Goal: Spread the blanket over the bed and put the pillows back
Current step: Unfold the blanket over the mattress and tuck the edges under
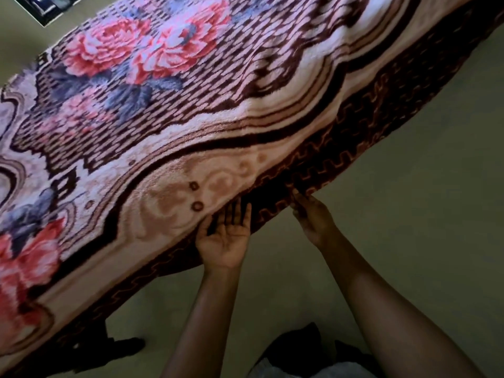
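A thick blanket (191,105) with red roses, blue leaves and a brown zigzag border lies spread over the bed and hangs over its near side. My left hand (226,236) is palm up with straight fingers under the hanging border. My right hand (311,214) pinches the border's lower edge just to the right of it. No pillows are in view.
Pale greenish floor (409,186) runs along the bed's near side. A dark bed leg or shadow (120,345) shows below the blanket at lower left. Dark clothing (300,347) lies at the bottom between my arms. A framed dark object (41,6) sits at top left.
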Tool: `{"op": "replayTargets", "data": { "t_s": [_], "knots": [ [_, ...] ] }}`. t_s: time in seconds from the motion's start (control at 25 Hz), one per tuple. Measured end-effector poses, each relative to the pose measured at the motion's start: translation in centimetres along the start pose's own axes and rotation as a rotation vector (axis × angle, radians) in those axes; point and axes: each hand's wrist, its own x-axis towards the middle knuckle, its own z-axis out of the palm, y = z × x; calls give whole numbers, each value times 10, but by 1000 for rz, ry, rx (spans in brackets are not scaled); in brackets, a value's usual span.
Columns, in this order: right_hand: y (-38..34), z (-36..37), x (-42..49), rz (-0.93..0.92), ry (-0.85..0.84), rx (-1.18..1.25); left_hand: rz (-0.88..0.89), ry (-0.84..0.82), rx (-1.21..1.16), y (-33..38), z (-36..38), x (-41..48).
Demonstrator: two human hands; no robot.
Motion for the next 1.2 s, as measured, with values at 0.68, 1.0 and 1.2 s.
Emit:
{"op": "replayTargets", "data": {
  "t_s": [0.68, 1.0, 1.2],
  "knots": [
    [-35, 97, 8, 16, -391, 491, 48, -244, -29, 36, 7, 7],
    [4, 30, 2, 104, -113, 459, -79, -134, 217, 29, -21, 9],
    [43, 18, -21, 223, -85, 325, -72, 138, 536, 45, -47, -17]
  ]
}}
